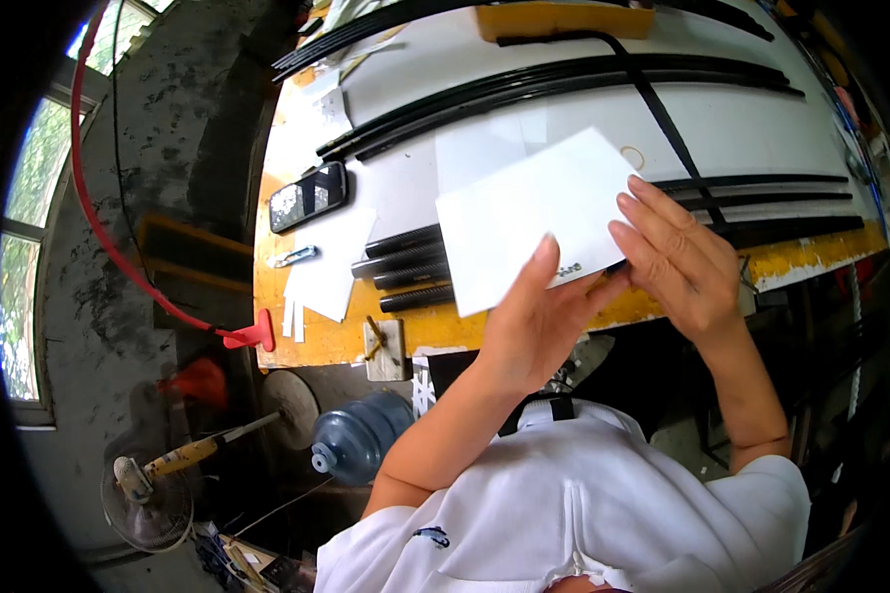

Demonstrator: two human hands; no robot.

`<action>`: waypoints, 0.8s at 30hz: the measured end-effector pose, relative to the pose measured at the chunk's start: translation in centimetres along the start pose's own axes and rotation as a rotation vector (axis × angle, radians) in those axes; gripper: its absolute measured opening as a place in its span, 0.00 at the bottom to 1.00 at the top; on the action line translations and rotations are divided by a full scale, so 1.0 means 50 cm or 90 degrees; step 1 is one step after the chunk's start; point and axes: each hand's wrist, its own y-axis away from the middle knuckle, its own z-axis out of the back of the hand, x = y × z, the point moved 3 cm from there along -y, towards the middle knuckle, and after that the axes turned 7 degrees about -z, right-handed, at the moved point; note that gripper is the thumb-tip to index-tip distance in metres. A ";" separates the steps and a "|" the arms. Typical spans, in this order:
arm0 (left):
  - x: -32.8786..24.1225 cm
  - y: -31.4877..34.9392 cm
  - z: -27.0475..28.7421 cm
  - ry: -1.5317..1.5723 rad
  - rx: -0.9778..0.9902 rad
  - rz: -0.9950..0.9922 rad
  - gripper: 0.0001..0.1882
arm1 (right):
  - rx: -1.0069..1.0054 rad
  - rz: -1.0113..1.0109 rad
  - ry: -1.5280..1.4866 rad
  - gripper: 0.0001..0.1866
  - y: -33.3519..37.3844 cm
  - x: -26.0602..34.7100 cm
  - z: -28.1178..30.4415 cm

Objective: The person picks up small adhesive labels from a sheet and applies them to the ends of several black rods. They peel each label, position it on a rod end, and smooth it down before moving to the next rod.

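Smartphone (309,197) lies near the workbench's (316,343) left edge; black tubes (405,265) lie by its near edge. My left hand (536,321), palm up, pinches a white sheet (524,212), thumb on top, fingers below. Sheet: rectangular, smooth, plain but for a small dark mark by its lower edge; held tilted above the workbench's near edge. My right hand (690,265), back up, fingers extended, sets fingertips at the sheet's right edge; thumb hidden, closure cannot be told.
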 end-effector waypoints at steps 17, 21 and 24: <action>0.056 0.059 -0.055 0.018 0.057 0.013 0.39 | -0.156 -0.227 -0.046 0.21 0.056 0.122 0.023; 0.064 0.065 -0.053 0.040 0.055 0.023 0.39 | -0.171 -0.204 -0.043 0.19 0.060 0.129 0.022; 0.067 0.066 -0.048 0.037 0.047 0.018 0.39 | -0.184 -0.195 -0.056 0.18 0.062 0.129 0.021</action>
